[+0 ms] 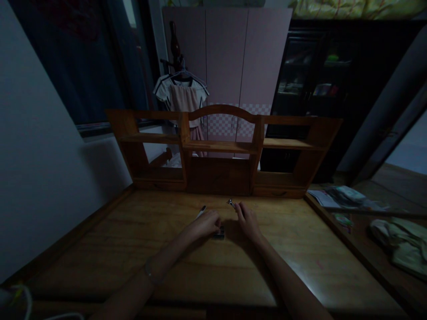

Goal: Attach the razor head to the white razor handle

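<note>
The right hand (248, 223) has its grip closed on a small metal tool (231, 203), in front of the wooden shelf unit (218, 175). The tool comes out beyond the fingertips; its shiny end points to the left and toward the shelf unit, so its long axis is slanting. The left hand (209, 223) has curled fingers at a small dark object (219, 236) on the bench (150, 222), farther from the shelf unit; I cannot tell if this grip holds it. Beside this hand, a slim white item (201, 211) points its dark end toward the shelf unit.
</note>
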